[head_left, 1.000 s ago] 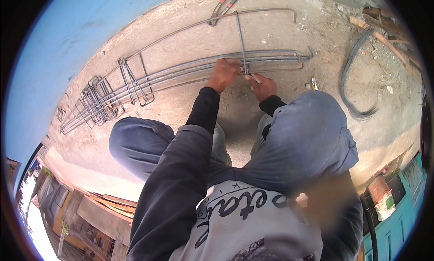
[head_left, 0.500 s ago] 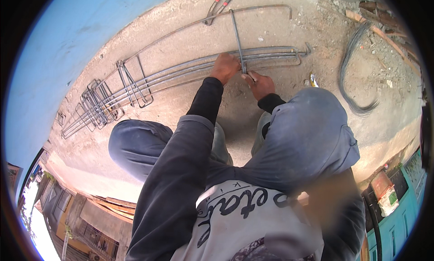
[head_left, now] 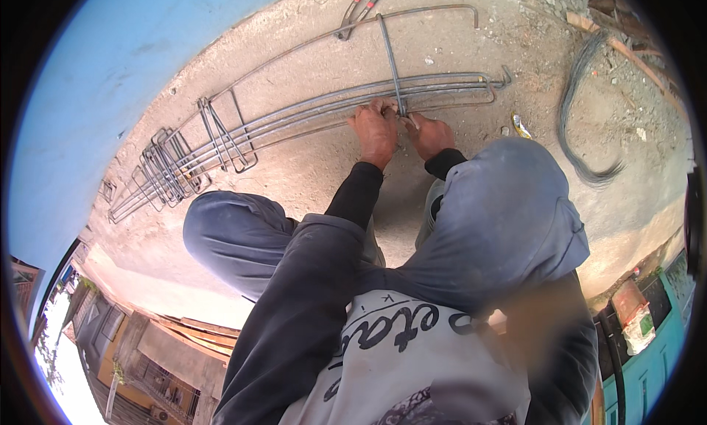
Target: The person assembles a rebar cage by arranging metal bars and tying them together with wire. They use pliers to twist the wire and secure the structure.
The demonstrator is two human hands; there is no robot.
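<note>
Long steel reinforcing bars lie across the ground before me, with a rectangular steel stirrup standing across them. At the stirrup's near end, my left hand has its fingers closed in a pinch beside the bars; what lies between them is too small to make out. My right hand is closed just right of the same joint, its fingertips close to the stirrup. Whatever it grips is hidden. More bent stirrups hang bunched around the bars at the far left end.
A curved bundle of thin dark wire lies at the right. Two dark rods with red bands rest at the top. A blue wall runs along the left, wood pieces lie far right, and a small wrapper is near my right knee.
My left hand has turned and come nearer to me, from over the bars to their near side at the joint. The right hand stays close to the stirrup's near end.
</note>
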